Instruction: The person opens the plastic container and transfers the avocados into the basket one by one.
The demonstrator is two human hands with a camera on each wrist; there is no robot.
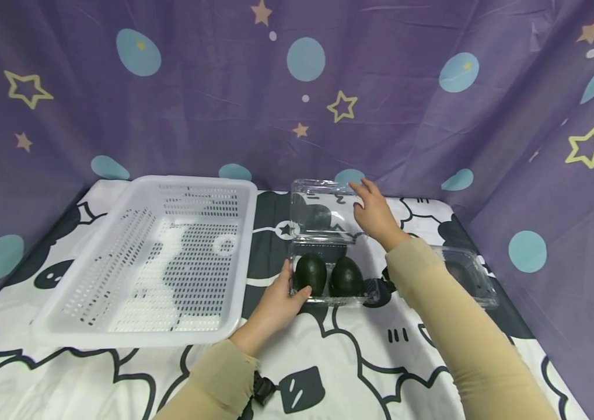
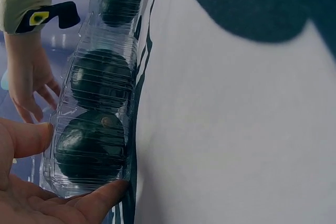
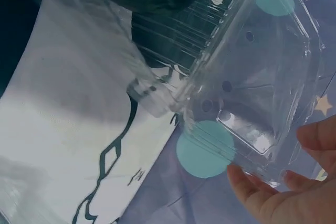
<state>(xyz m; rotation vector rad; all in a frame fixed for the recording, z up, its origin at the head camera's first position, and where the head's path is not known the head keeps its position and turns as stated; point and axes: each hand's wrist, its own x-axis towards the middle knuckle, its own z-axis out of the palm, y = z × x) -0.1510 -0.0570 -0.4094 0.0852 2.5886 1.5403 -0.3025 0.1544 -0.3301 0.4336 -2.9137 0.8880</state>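
Two dark green avocados [image 1: 311, 274] [image 2: 90, 144] lie side by side in a clear hinged plastic box [image 1: 352, 300], whose lid [image 1: 323, 219] [image 3: 252, 82] stands raised at the back. My left hand [image 1: 280, 300] [image 2: 47, 182] grips the box's left end, thumb over the rim and fingers against the outside. At the lid's right edge is my right hand [image 1: 377, 214] [image 3: 286, 187], its fingers spread and bent around the lid's corner. In the right wrist view the fingertips touch or nearly touch the plastic.
A white perforated basket [image 1: 247, 251] stands to the left. Another clear plastic box [image 1: 478, 280] with a dark item inside lies at the right, partly behind my right sleeve. A purple patterned curtain [image 1: 197, 116] hangs behind the cloth-covered table.
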